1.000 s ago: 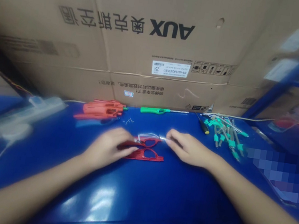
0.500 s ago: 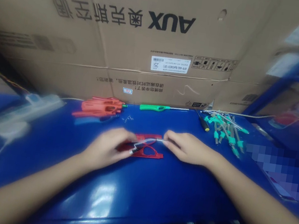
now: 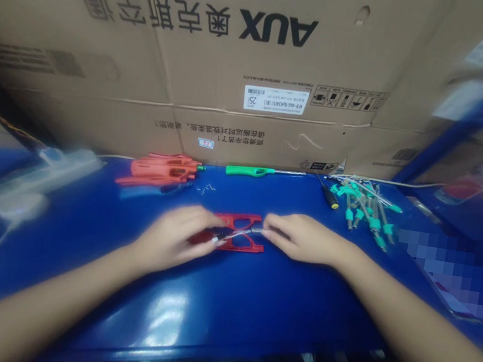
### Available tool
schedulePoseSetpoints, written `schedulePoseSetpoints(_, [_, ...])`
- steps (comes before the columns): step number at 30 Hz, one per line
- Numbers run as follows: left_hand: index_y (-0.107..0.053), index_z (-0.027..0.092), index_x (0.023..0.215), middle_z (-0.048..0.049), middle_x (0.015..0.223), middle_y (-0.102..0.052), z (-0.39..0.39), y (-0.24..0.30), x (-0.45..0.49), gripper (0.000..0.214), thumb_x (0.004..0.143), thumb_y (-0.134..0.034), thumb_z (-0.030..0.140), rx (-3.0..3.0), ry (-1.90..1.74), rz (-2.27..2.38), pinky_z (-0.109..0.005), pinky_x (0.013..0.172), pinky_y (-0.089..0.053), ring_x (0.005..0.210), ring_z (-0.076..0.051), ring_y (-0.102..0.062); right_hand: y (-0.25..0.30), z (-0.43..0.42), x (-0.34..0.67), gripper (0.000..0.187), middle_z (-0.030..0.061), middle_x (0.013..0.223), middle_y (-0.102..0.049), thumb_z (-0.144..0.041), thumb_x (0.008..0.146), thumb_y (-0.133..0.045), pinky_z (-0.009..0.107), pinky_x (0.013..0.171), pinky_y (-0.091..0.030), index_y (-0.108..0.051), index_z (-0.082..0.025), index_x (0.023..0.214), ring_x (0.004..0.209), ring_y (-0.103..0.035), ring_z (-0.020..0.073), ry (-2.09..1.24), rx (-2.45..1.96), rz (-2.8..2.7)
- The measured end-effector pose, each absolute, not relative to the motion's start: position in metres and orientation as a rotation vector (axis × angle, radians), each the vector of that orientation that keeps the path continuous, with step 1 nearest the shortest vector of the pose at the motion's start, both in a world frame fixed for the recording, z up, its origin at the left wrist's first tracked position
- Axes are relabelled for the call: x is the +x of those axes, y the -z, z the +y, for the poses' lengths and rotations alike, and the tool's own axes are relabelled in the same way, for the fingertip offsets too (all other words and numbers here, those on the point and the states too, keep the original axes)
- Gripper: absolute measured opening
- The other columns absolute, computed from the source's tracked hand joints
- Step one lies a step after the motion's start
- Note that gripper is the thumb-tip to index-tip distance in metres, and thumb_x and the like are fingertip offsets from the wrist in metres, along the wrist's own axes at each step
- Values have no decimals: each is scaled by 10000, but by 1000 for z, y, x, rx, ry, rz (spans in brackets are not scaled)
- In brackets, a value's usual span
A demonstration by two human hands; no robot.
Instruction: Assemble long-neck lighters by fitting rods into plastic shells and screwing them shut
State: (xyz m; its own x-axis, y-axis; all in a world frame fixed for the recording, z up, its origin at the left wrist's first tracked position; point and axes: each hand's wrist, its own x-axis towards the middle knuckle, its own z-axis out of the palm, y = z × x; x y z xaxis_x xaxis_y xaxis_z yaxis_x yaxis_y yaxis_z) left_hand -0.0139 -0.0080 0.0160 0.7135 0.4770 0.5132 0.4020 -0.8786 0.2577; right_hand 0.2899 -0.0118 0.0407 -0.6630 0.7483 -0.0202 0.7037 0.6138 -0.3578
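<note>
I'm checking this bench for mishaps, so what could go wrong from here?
Thin wires run between the dark part in the left hand and the metal tip in the right hand; a hard pull might strain them. The red frame pieces lie close to the left hand, so a bump could shift them. The tiny pale pieces lie loose on the blue table and might scatter if brushed.

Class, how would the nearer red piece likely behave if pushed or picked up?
The nearer red piece is probably stiff, its edge looking straight; likely light, given its open loop; and apt to slide, not roll, lying fairly flat.
</note>
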Motion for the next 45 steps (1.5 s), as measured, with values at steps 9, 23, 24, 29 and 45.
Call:
schedulePoseSetpoints(9, [-673, 171, 1138, -53, 888, -708, -3, -7, -15, 181, 986, -576, 164, 2781, -894, 715, -272, 734, -495, 790, -160, -634, -43, -14, 289, 204, -34, 671, -557, -391, 1030, -451, 250, 564, -262, -557, -220, 993, 562, -463, 115, -671, -1210, -2667])
schedulePoseSetpoints(23, [-682, 191, 1178, -60, 902, -709, -5, -13, -13, 261, 948, -646, 308, 2766, -812, 755, -277, 710, -517, 789, -167, -640, -44, -12, 292, 281, -15, 724, -575, -428, 1051, -382, 256, 598, -317, -550, -208, 1001, 611, -509, 133, -792, -1205, -2591])
schedulePoseSetpoints(24, [-681, 193, 1184, -59, 899, -708, -4, -13, -13, 255, 954, -633, 293, 2764, -814, 758, -275, 708, -517, 790, -166, -639, -44, -12, 293, 282, -16, 723, -572, -428, 1050, -384, 257, 599, -320, -549, -207, 990, 610, -506, 133, -803, -1203, -2583])
schedulePoseSetpoints(29, [-660, 203, 1243, -59, 932, -711, -5, -12, -13, 297, 953, -629, 260, 2762, -798, 750, -276, 725, -521, 810, -167, -639, -44, -11, 293, 303, -26, 710, -549, -447, 1057, -364, 259, 598, -318, -541, -215, 974, 608, -497, 131, -829, -1203, -2576])
schedulePoseSetpoints(45, [-646, 194, 1254, -62, 971, -729, -4, -9, -13, 281, 986, -566, 214, 2757, -831, 745, -264, 733, -552, 819, -153, -675, -44, -12, 293, 290, -34, 701, -555, -453, 1037, -417, 246, 573, -306, -561, -211, 972, 589, -479, 117, -859, -1180, -2572])
